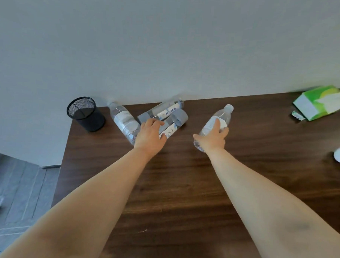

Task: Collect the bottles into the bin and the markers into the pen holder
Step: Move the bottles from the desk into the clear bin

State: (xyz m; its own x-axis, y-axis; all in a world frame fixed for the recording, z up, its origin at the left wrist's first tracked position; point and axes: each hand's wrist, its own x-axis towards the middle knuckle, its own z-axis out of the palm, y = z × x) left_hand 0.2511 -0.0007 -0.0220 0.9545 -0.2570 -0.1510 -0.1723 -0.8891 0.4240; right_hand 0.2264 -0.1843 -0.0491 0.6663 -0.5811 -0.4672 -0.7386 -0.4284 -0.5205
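The left hand [150,136] curls round a grey-capped bottle [178,118] at the far left of the surface [182,188]. The right hand [213,139] grips a clear water bottle [223,114] further right. A second square bottle [162,109] and a round bottle [122,119] lie beside the left hand. A black mesh pen holder [86,113] stands at the far left corner.
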